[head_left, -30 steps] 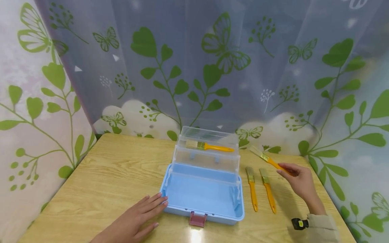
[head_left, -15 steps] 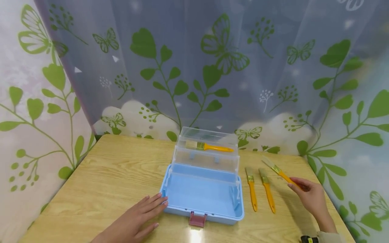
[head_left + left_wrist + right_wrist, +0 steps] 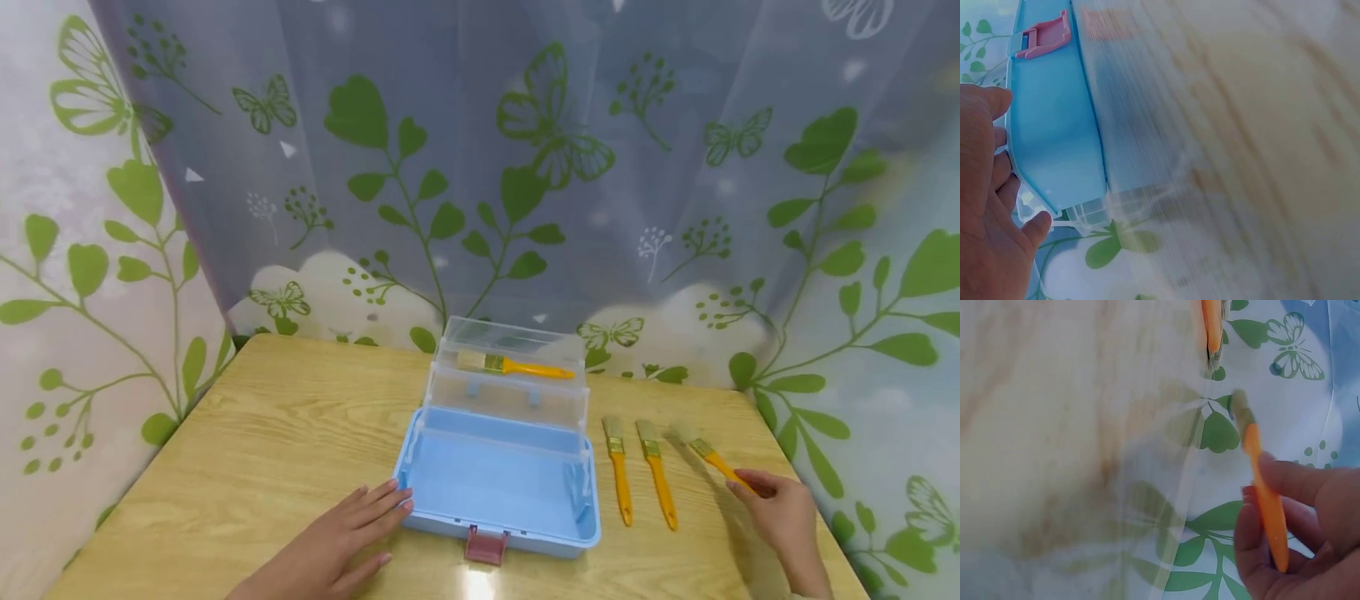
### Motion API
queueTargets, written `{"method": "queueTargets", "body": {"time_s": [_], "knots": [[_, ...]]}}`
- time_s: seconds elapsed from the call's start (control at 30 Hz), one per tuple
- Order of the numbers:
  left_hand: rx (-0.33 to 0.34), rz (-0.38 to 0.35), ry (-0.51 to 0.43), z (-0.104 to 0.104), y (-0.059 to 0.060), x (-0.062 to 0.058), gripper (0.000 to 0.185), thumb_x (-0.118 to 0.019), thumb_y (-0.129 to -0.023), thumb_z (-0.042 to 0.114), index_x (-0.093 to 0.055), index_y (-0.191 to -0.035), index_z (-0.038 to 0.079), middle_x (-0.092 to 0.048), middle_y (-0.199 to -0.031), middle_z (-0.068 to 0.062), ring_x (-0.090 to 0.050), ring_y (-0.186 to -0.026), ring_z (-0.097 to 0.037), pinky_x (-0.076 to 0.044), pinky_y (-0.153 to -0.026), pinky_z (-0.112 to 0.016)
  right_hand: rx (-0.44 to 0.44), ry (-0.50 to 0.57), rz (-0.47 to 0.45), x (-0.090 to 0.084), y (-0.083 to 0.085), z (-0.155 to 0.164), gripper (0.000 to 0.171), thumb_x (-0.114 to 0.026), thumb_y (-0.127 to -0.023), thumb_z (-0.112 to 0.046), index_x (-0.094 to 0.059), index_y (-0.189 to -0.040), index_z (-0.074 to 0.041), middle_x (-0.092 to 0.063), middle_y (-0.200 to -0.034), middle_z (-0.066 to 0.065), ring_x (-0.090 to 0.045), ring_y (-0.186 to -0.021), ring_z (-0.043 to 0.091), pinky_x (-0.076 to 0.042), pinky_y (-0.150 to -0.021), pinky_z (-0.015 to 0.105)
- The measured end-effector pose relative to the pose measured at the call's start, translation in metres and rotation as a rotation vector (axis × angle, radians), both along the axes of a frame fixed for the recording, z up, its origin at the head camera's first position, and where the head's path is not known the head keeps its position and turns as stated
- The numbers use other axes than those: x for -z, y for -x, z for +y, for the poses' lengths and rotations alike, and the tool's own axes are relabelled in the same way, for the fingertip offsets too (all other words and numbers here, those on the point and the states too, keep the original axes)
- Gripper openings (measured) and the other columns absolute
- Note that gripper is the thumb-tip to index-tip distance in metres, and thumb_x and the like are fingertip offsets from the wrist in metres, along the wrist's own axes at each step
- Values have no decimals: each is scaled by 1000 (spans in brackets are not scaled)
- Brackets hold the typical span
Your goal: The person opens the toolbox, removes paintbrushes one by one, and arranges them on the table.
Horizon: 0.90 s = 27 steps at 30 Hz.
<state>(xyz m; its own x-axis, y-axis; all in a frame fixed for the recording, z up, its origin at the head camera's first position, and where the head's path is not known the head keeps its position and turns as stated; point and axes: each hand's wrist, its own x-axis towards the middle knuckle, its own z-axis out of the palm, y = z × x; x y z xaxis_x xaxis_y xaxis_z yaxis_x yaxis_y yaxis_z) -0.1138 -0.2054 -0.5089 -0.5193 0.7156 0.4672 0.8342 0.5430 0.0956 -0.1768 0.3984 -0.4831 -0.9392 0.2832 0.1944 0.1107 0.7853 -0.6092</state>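
Note:
My right hand pinches a flat paintbrush by its orange handle, low over the table's right side. In the right wrist view the handle lies between thumb and fingers, bristles pointing away. My left hand rests its outstretched fingertips on the left front corner of a light blue box. The box stands open, its clear stepped trays raised at the back. One paintbrush lies across an upper tray. Right of the box, two more paintbrushes lie side by side, a nearer one and a farther one.
A pink clasp hangs on the box's front. The wood-grain table extends left of the box. Patterned curtains with leaves and butterflies close off the back and both sides.
My right hand has moved down and to the right with the paintbrush, bringing it lower over the table beside the two lying brushes. My left hand has stayed at the box corner.

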Motion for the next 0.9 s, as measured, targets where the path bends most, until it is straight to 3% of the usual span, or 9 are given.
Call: {"method": "queueTargets", "body": {"time_s": [0.2, 0.37, 0.63, 0.9], "knots": [[1, -11, -5, -1, -2, 0, 65, -66, -100, 27, -42, -155, 5, -43, -160, -8, -36, -150, -24, -3, -127, -22, -10, 13, -136, 1, 3, 3, 31, -78, -87, -12, -74, -107, 12, -76, -90, 23, -57, -65, -8, -51, -56, 18], [-17, -16, 8, -1, -3, -1, 64, -63, -102, 31, -39, -157, 8, -41, -161, -7, -38, -148, -26, -3, -127, -22, -9, 5, -193, 0, 6, 4, 36, -79, -87, -17, -74, -107, 11, -77, -88, 19, -62, -69, 2, -51, -58, 20], [-26, -26, 11, -2, -5, -6, 65, -64, -101, 29, -39, -157, 8, -46, -157, -11, -43, -145, -29, -1, -126, -20, -39, -61, -222, -2, 11, -10, 36, -84, -81, -26, -77, -94, 7, -76, -92, 22, -70, -85, 36, -55, -67, 36], [-31, -18, 34, -1, -4, -4, 66, -63, -102, 31, -37, -158, 8, -40, -162, -7, -39, -147, -27, 0, -126, -21, -75, -69, -321, -5, 14, -20, 36, -83, -82, -30, -74, -87, 5, -72, -83, 17, -62, -70, 22, -50, -57, 33]]}}
